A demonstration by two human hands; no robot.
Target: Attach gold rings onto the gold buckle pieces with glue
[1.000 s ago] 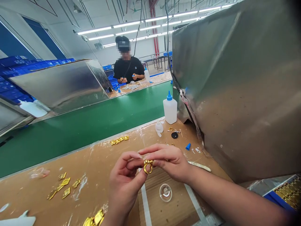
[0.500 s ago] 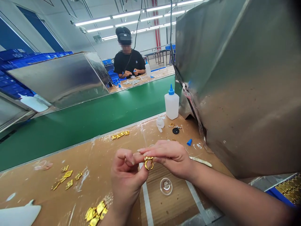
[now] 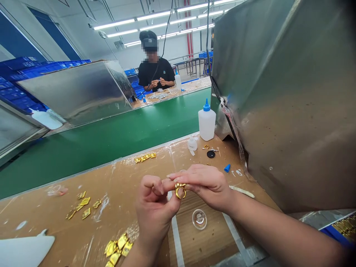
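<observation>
A gold ring (image 3: 180, 191) with a raised top is pinched between my two hands above the bench. My left hand (image 3: 155, 204) grips it with thumb and forefinger, the thumb tip against the band. From the right, my right hand (image 3: 207, 185) presses thumb and fingertips on the ring's top, fingers stretched leftward and together. Below them a small clear round dish (image 3: 199, 219) sits on a wood-grain board (image 3: 191, 244). Several gold pieces (image 3: 118, 248) lie in a heap left of my left wrist, with more gold pieces (image 3: 84, 202) scattered farther left.
A white bottle with blue cap (image 3: 207, 124) and a small bottle (image 3: 192, 143) stand behind my hands. A green conveyor belt (image 3: 116, 137) crosses beyond the bench. A large metal panel (image 3: 283, 111) rises at right. Across the belt, a person (image 3: 157, 74) handles something small.
The whole view has shifted slightly, so things sit a little farther right. Both hands keep hold of the ring with nearly the same grip. The person opposite has brought their hands closer together.
</observation>
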